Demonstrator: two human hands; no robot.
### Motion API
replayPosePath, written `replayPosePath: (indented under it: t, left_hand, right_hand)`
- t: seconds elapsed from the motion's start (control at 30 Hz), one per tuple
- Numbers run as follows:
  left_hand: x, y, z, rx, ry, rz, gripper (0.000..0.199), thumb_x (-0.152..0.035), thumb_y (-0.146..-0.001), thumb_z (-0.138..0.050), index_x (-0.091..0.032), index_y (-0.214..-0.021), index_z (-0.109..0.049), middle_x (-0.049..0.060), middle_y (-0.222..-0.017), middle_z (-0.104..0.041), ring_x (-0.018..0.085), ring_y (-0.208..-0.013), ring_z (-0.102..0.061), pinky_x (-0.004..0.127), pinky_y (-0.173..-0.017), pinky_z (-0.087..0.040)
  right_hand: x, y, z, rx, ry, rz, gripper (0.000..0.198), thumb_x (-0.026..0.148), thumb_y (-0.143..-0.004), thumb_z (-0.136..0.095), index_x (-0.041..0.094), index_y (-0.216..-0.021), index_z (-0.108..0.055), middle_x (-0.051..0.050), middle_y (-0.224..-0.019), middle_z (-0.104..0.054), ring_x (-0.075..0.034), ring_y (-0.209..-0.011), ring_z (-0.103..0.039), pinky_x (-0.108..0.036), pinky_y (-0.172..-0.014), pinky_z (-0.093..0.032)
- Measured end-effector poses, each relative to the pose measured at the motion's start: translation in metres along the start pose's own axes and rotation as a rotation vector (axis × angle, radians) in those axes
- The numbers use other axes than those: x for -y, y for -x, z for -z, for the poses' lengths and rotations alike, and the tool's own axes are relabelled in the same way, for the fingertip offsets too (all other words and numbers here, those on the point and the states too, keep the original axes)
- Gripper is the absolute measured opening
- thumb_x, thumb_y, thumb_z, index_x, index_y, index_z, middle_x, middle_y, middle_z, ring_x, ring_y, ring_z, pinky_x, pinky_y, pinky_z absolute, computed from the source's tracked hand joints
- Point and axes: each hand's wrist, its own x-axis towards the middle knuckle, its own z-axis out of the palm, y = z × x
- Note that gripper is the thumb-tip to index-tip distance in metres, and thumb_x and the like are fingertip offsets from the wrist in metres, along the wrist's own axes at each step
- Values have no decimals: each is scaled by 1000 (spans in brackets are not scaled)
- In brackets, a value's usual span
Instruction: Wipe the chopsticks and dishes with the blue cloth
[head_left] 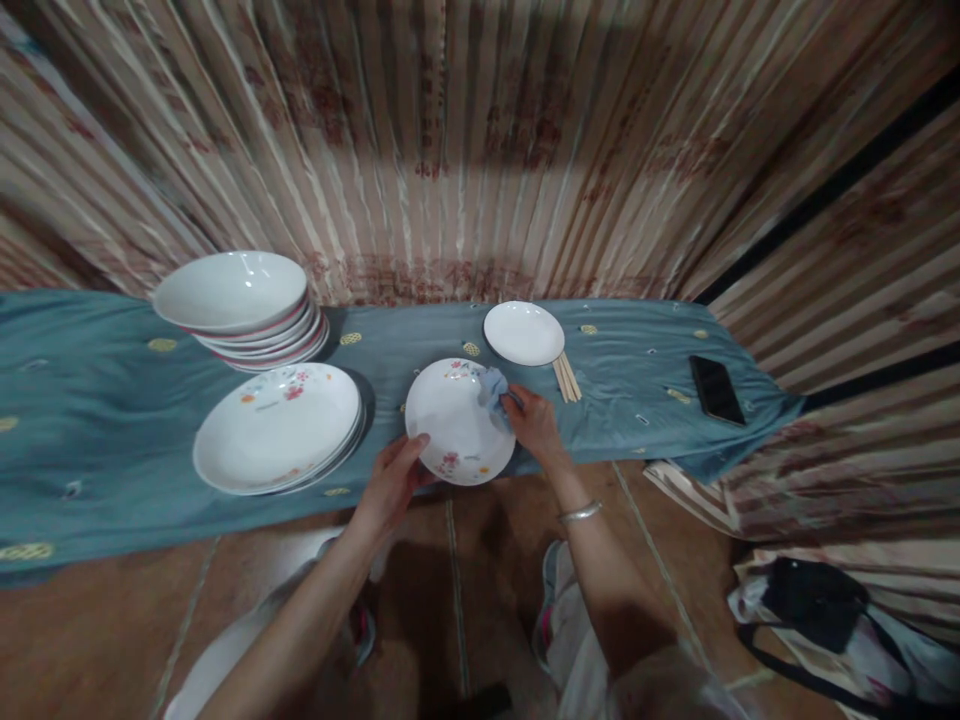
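A white plate with small flowers on its rim (457, 425) is in front of me, close to the near edge of the cloth-covered table. My left hand (397, 470) grips its lower left rim, thumb on top and fingers mostly hidden beneath. In my right hand (534, 425) is a crumpled light-blue cloth (493, 388), pressed against the plate's upper right rim. A plain white plate (523, 333) lies just beyond, with several wooden chopsticks (568, 377) beside it. Left of my hands sits a stack of flowered oval plates (277, 430).
Behind the oval plates rises a stack of white bowls (236, 295). A dark phone (717, 389) lies near the table's right end. The blue-green tablecloth (420, 330) meets a pleated curtain (465, 150) at the back. On the floor at right is a black bag (814, 605).
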Motion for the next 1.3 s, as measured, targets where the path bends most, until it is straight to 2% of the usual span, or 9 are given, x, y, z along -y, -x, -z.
replayPosePath:
  t: [0.2,0.47,0.57,0.67,0.8,0.9,1.0,1.17,1.3]
  left_hand:
    - [-1,-3,1,-23,57,-60,38,-34,-64,-76,-11,-94,-69,11,-94,-73,28,-92,-66,41,-78,-56]
    - [-4,-7,-3,-50,68,-148,33,-32,-64,-76,-14,-92,-70,10,-105,-70,27,-98,-63,39,-80,-55]
    - [-5,-8,-6,-69,60,-161,36,-33,-62,-77,-14,-93,-70,10,-105,-70,27,-99,-63,40,-81,-54]
    - [-6,-8,-8,-68,45,-178,41,-34,-61,-77,-15,-97,-69,10,-107,-69,27,-99,-63,40,-82,-54]
    - [-5,-9,-8,-56,12,-190,43,-35,-61,-78,-15,-99,-69,10,-107,-69,26,-96,-64,38,-79,-55]
    - [-2,-11,-6,-62,-6,-185,43,-36,-61,-78,-14,-97,-69,9,-100,-71,23,-87,-65,35,-75,-55]
    - [0,-13,-4,-56,-23,-191,46,-36,-61,-78,-15,-101,-68,9,-100,-71,20,-83,-66,32,-73,-55]
    - [0,-13,-4,-22,-68,-205,51,-39,-63,-77,-16,-107,-67,10,-108,-69,22,-91,-65,30,-75,-55]
    - [0,-11,-7,-51,-91,-206,56,-41,-61,-78,-17,-111,-66,11,-117,-66,27,-104,-62,30,-75,-56]
  right_hand:
    - [7,8,-11,1,60,11,24,26,-91,-46,15,-100,-65,-11,-89,-71,-22,-84,-66,-28,-72,-46]
    - [29,25,-17,125,209,50,25,22,-95,-40,13,-107,-59,-14,-90,-68,-21,-85,-64,-31,-75,-46]
    - [35,31,-14,179,278,119,25,20,-94,-39,14,-106,-61,-14,-93,-66,-23,-89,-60,-33,-77,-47]
    - [38,38,-11,169,268,217,27,19,-93,-39,15,-108,-61,-14,-101,-64,-24,-95,-56,-35,-83,-46]
    - [41,42,-5,133,188,275,25,19,-92,-42,17,-104,-64,-13,-110,-60,-23,-99,-54,-36,-88,-45]
    - [48,44,-4,196,95,311,24,17,-91,-43,17,-98,-66,-11,-106,-63,-21,-99,-55,-34,-89,-45]
    - [56,45,-7,251,-25,325,23,17,-91,-45,16,-103,-65,-11,-108,-64,-21,-103,-58,-34,-92,-45]
    - [69,48,-8,214,-273,251,37,19,-88,-50,18,-125,-52,-10,-118,-64,-21,-108,-60,-36,-96,-44]
    - [85,49,-3,194,-474,237,38,21,-89,-48,23,-127,-51,-5,-121,-64,-19,-109,-61,-34,-96,-46]
